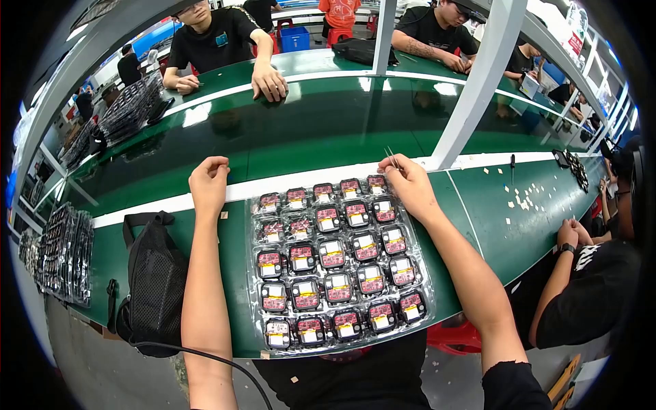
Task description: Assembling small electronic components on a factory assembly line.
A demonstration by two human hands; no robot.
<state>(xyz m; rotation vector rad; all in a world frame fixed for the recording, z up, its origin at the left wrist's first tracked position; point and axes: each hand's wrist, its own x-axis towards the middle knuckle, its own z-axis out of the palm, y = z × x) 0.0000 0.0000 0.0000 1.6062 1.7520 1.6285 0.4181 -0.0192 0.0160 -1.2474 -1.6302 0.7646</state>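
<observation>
A clear plastic tray (254, 311) lies in front of me on the green table, its compartments filled with rows of small square black-cased electronic units (338, 288). Most show a red circuit board with a white and yellow patch. Two units at the left of the second row from the far side show red without a plain white patch. My right hand (408, 184) pinches metal tweezers (391, 158) at the tray's far right corner, tips pointing up and away. Beyond the far left corner, my left hand (208, 184) is closed with fingers curled; anything inside is hidden.
A black mesh bag (156, 280) lies left of my left forearm, near stacked trays (67, 256). A dark cable (205, 352) crosses that forearm. Small pale pieces (525, 203) are scattered at right. A white post (478, 85) rises beyond my right hand. Co-workers sit opposite and at right.
</observation>
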